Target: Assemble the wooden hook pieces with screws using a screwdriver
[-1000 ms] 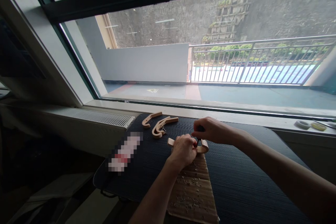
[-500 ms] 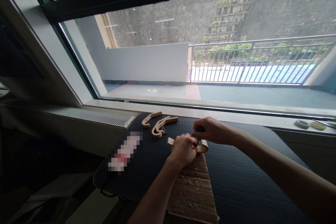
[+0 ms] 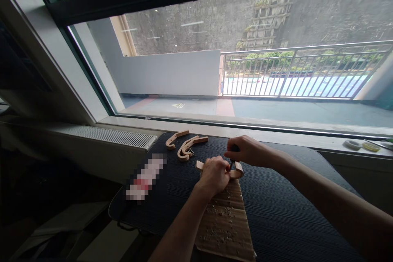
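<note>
My left hand is closed over a curved pale wooden hook piece, pressing it down at the far end of a cardboard sheet littered with wood shavings. My right hand is closed round a small dark-handled tool whose tip meets the wooden piece next to my left thumb. Both hands work over a black ribbed table.
Three more curved wooden pieces lie at the table's far left near the window sill. A blurred-out white and red object lies left of my hands. Tape rolls sit on the sill at far right. A radiator grille runs left.
None of note; my hands have only shifted very slightly over the wooden piece.
</note>
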The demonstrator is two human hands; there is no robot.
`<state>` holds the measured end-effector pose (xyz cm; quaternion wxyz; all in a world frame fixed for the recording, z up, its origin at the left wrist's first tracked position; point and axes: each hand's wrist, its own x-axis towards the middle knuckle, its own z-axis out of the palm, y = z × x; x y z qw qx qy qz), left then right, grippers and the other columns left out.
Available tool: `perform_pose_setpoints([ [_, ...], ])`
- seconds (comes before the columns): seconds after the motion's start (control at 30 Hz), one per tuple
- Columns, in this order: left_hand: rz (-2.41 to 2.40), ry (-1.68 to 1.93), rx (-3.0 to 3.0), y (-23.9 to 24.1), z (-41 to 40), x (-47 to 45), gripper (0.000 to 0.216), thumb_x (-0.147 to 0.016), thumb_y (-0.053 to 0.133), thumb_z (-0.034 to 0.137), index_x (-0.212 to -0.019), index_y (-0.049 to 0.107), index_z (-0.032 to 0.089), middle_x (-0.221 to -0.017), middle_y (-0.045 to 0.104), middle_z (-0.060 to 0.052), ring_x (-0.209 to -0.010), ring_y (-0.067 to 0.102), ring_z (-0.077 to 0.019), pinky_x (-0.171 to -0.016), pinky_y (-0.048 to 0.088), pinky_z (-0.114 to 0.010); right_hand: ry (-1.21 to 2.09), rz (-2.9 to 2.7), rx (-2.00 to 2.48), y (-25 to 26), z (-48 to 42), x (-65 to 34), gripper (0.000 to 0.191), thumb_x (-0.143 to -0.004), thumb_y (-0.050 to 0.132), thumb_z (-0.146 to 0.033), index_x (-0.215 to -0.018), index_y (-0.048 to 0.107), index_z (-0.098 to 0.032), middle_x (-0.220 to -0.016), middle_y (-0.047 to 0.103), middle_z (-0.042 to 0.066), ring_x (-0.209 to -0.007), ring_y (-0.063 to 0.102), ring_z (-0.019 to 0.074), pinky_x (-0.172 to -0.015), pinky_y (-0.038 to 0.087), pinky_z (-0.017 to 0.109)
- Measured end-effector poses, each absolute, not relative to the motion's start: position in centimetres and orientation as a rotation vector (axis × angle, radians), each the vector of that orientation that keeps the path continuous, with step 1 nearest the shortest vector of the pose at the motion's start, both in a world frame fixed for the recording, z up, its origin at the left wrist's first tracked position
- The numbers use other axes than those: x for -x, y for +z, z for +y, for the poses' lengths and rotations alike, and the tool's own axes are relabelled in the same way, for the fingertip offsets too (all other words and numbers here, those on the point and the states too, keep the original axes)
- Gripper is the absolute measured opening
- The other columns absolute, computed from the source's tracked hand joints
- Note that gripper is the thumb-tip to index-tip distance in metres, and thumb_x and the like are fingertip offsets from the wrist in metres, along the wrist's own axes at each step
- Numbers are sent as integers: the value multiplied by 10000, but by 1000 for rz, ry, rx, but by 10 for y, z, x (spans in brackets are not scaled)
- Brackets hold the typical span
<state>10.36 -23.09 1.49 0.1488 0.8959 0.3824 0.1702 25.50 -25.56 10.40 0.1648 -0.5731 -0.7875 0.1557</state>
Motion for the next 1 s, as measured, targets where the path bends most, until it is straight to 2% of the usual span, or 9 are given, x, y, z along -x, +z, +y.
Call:
perform_pose_setpoints([
  [0.7, 1115, 462, -2584, 16, -230, -104, 131, -767, 533, 206, -745, 662, 210, -880, 632, -38, -861, 568, -182, -783, 407, -294, 413, -2292, 1602, 103, -255, -256, 229, -784, 561, -370, -682, 591, -167, -575, 543, -36, -517, 395, 72, -479, 273, 213],
  [1.0, 1130, 444, -2588, 18, -233, -106, 133, -768, 514, 185, -768, 645, 206, -869, 650, -34, -861, 580, -194, -767, 406, -301, 356, -2429, 1611, 106, -256, -241, 164, -789, 550, -328, -736, 569, -174, -668, 590, -9, -567, 450, 90, -502, 296, 220],
])
